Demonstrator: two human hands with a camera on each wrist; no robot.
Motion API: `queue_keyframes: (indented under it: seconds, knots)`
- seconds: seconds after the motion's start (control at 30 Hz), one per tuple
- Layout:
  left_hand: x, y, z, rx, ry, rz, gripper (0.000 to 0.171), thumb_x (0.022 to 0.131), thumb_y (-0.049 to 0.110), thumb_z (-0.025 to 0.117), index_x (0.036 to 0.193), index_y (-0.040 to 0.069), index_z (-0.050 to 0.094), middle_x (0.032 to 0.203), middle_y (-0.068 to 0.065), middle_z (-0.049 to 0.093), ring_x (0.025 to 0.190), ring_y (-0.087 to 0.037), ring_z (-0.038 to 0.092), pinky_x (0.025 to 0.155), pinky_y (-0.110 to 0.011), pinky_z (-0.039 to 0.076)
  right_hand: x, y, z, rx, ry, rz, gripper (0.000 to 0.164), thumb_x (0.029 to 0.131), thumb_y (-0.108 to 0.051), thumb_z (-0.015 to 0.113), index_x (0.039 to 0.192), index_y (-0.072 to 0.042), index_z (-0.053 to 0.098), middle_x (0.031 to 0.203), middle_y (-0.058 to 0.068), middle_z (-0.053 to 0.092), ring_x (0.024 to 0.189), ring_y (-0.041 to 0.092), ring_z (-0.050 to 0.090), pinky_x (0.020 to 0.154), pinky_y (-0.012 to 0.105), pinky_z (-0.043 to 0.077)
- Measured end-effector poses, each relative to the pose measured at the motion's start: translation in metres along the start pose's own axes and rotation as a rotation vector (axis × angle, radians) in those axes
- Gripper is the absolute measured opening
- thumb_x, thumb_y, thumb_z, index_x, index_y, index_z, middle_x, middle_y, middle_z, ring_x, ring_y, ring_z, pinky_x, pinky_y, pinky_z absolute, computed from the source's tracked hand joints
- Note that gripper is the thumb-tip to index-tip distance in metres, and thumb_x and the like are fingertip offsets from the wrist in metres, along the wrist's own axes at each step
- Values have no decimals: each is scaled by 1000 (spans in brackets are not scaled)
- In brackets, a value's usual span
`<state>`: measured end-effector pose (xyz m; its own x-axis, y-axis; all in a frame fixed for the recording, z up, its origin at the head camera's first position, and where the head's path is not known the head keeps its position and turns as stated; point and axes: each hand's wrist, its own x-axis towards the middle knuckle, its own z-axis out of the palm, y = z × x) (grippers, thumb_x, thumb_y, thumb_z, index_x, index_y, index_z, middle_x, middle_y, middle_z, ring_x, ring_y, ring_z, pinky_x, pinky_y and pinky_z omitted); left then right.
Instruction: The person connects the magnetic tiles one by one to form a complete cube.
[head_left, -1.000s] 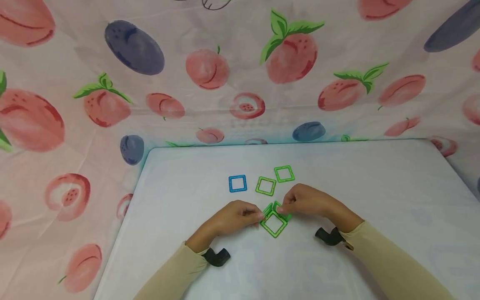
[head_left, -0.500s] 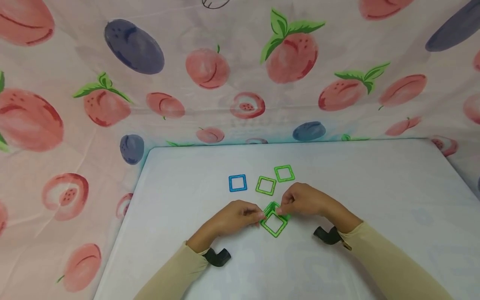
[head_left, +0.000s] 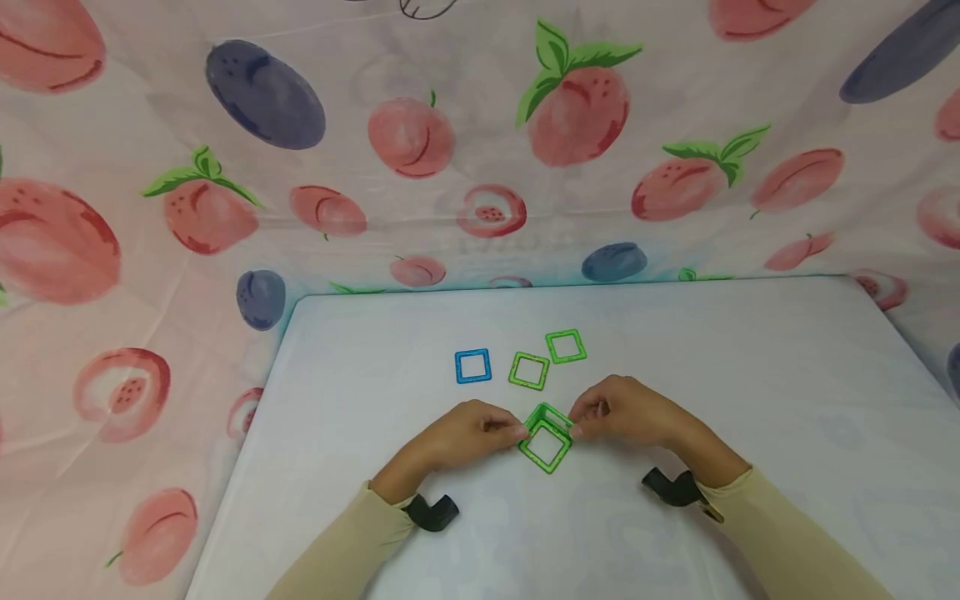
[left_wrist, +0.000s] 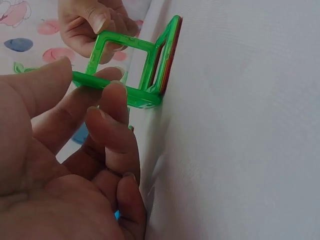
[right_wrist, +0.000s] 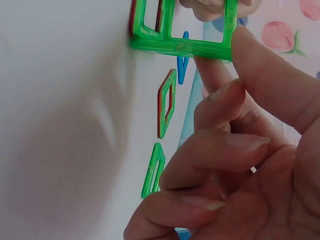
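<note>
Three green square magnetic tiles form a corner in front of me. One tile (head_left: 534, 457) lies flat on the table, and a left tile (left_wrist: 142, 97) and a right tile (head_left: 558, 415) stand upright along its far edges, meeting at the back. My left hand (head_left: 468, 435) pinches the left upright tile between thumb and fingers. At the right upright tile, my right hand (head_left: 630, 412) pinches the outer edge, its thumb on one side and index finger behind. The remaining fingers of both hands are curled loosely.
Beyond the hands, a blue square tile (head_left: 474, 381) and two loose green tiles, a nearer one (head_left: 527, 385) and a farther one (head_left: 570, 359), lie flat on the white table (head_left: 375, 350). A fruit-print cloth (head_left: 337, 250) hangs behind the table.
The right upright tile has swung in against the left one, closing the gap at the back corner. My right hand has shifted rightward to its outer edge; my left hand stays put.
</note>
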<state>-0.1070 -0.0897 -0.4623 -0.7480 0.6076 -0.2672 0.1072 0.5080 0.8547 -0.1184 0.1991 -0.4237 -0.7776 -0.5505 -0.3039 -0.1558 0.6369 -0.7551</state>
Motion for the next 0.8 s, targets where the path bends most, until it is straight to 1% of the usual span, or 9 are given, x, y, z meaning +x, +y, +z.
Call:
queue_keyframes:
  seconds: [0.13, 0.27, 0.37, 0.43, 0.5, 0.6, 0.7, 0.8]
  knots:
    - [0, -2, -2, -14, 4, -4, 28, 103, 45, 59, 105, 25, 79, 91, 8, 70, 84, -8, 60, 74, -25, 48, 2, 1, 4, -9, 23, -32, 16, 89, -23, 79, 102, -13, 80, 76, -5, 62, 74, 13, 53, 65, 26, 45]
    - [1, -3, -2, -70, 28, -6, 27, 107, 41, 53, 110, 20, 70, 88, 2, 67, 82, -14, 59, 75, -29, 49, 5, 3, 7, -13, 27, -59, 16, 90, -22, 78, 103, -13, 80, 79, -6, 65, 74, 12, 53, 66, 25, 46]
    - [1, -2, 0, -115, 47, -26, 25, 108, 37, 51, 123, 20, 62, 88, -3, 68, 80, -16, 60, 76, -32, 50, 9, 5, 9, -16, 18, -67, 16, 91, -22, 78, 105, -14, 80, 82, -7, 67, 74, 12, 54, 68, 25, 46]
    - [1, -2, 0, -121, 54, -28, 29, 109, 35, 50, 132, 21, 59, 87, -5, 68, 79, -17, 60, 76, -32, 49, 11, 5, 9, -19, 13, -74, 17, 92, -23, 77, 106, -15, 80, 86, -7, 69, 76, 12, 55, 69, 26, 47]
    - [1, -2, 1, -122, 54, -27, 32, 109, 34, 49, 137, 22, 59, 88, -7, 67, 79, -17, 60, 77, -32, 49, 14, 6, 10, -11, 6, -78, 16, 93, -24, 76, 107, -16, 80, 91, -6, 72, 78, 12, 56, 72, 27, 48]
    - [1, -1, 0, -114, 49, -19, 30, 110, 35, 47, 130, 22, 64, 89, -6, 66, 80, -15, 59, 77, -31, 48, 20, 5, 12, 10, -8, -87, 16, 94, -24, 75, 107, -17, 80, 98, -5, 75, 83, 14, 58, 76, 28, 48]
    - [0, -2, 0, -97, 46, -14, 28, 109, 39, 48, 114, 20, 69, 88, -3, 65, 79, -14, 57, 75, -29, 47, 25, 4, 14, 49, -32, -97, 16, 96, -23, 73, 109, -18, 79, 102, -3, 75, 88, 15, 59, 79, 29, 49]
    - [0, -3, 0, -81, 40, -12, 29, 108, 39, 50, 106, 20, 71, 83, -1, 63, 77, -12, 56, 73, -27, 46, 29, 4, 14, 69, -52, -104, 16, 96, -21, 72, 110, -17, 79, 100, -1, 74, 86, 15, 58, 77, 29, 48]
